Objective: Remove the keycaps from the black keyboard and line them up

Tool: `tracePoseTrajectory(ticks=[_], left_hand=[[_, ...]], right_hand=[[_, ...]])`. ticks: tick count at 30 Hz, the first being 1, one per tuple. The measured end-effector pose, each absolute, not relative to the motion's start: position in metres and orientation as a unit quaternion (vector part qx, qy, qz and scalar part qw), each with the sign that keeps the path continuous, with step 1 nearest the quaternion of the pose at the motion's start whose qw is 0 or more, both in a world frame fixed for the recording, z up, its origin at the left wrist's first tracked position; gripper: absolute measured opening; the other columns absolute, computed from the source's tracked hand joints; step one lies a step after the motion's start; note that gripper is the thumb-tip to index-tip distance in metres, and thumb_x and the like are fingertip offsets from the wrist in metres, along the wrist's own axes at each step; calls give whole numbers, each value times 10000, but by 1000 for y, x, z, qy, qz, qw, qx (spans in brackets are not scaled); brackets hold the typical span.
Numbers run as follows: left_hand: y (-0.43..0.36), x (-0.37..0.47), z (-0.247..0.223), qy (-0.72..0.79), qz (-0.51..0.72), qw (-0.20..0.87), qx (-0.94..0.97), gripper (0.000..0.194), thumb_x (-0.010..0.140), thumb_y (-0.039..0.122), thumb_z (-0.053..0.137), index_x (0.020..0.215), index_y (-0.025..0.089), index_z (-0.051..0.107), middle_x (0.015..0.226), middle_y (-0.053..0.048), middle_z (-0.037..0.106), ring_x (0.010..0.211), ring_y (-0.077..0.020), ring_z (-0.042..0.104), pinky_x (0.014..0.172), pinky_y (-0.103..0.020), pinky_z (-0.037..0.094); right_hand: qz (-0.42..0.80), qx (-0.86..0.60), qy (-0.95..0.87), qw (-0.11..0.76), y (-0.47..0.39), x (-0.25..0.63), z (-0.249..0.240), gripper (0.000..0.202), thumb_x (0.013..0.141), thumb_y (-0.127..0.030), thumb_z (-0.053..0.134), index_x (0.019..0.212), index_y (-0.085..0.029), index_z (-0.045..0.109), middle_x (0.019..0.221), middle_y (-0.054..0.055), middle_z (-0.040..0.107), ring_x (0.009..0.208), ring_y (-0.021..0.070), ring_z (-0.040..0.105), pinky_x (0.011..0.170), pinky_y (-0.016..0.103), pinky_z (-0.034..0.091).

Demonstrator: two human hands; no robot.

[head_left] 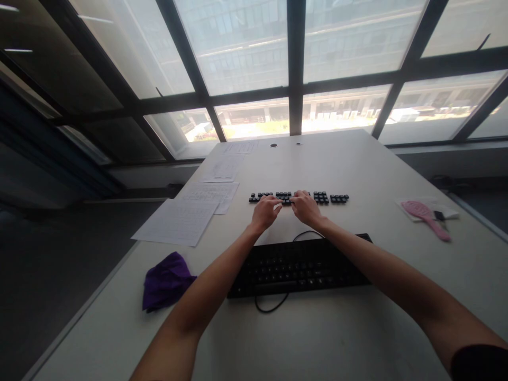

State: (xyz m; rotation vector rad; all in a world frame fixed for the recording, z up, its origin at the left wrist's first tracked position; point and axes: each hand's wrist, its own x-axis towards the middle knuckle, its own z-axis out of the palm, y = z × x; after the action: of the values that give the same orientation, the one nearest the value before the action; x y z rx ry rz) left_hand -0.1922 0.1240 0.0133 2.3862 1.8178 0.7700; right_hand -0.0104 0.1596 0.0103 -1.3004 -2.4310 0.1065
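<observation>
Rows of loose black keycaps lie in separate groups across the white table. At the middle groups, my left hand has its fingers bent and drawn together against the keycaps. My right hand is just beside it, fingers curled over keycaps and thumb close to the left fingertips. The hands partly cover the keycaps they touch. Nearer to me, a black keyboard lies between my forearms, its right part under my right arm. Its cable loops out at the front and back.
Several printed paper sheets lie along the table's left side. A crumpled purple cloth is beside my left forearm. To the right, a pink hairbrush rests on a white packet. Large windows stand behind the table.
</observation>
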Motion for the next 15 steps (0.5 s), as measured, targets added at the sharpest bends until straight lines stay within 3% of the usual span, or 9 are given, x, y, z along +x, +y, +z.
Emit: tracePoseTrajectory(ticks=[4,9,15], left_hand=[[145,-181,5,596,234,9,768,265,874,197,655,1125,218,736,1010,-77,677,995,-234,563,940,-358,464],[154,-182,-5,606,210,-3,767,154,866,204,667,962,221,786,989,-81,671,1000,-246,549,900,-357,477],[152,-184,-6,585,220,15,781,132,866,187,662,900,208,787,1030,-57,719,970,-235,567,940,-374,472]], right_hand=[[18,-452,-874,180,173,-18,5,253,954,-174,500,969,-132,749,1058,165,625,1060,280,492,903,354,410],[22,-434,-884,171,178,-21,1,236,940,-186,538,906,-143,767,1049,164,644,1050,282,484,902,363,400],[34,-409,-895,173,177,-23,-1,239,942,-161,532,870,-144,759,993,140,697,1035,274,504,892,365,367]])
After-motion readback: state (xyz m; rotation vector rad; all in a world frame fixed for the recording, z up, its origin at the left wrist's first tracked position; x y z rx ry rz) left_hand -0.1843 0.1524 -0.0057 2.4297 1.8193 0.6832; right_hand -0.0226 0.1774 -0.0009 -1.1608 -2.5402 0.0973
